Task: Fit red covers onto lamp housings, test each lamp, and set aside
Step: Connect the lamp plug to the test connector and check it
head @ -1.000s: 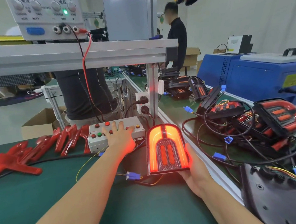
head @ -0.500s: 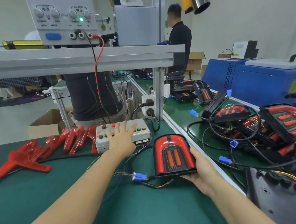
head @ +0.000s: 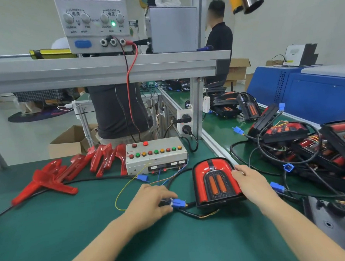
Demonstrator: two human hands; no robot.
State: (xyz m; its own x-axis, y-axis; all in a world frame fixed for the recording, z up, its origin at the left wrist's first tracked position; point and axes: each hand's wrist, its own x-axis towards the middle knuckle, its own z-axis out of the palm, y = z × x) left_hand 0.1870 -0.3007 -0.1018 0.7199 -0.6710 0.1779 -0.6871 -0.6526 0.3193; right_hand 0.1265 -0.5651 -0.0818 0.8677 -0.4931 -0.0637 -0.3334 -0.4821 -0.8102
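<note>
An unlit lamp [head: 216, 181] with a red cover and two orange strips stands tilted on the green mat. My right hand [head: 249, 183] holds its right edge, fingers curled round the side. My left hand [head: 151, 200] pinches the blue connector [head: 179, 202] on the cable that runs to the lamp. The white test box [head: 156, 154] with a row of coloured buttons sits behind, untouched. Several loose red covers [head: 73, 169] lie to the left of the box.
A pile of lamps with black cables and blue plugs [head: 301, 144] fills the conveyor on the right. A power supply [head: 94, 22] stands on the aluminium shelf above. Two people stand beyond the bench. A dark housing [head: 339, 227] lies at the lower right.
The lamp was lit one second ago and is now dark. My left hand has left the test box buttons and come down to the blue connector. My right hand stays on the lamp.
</note>
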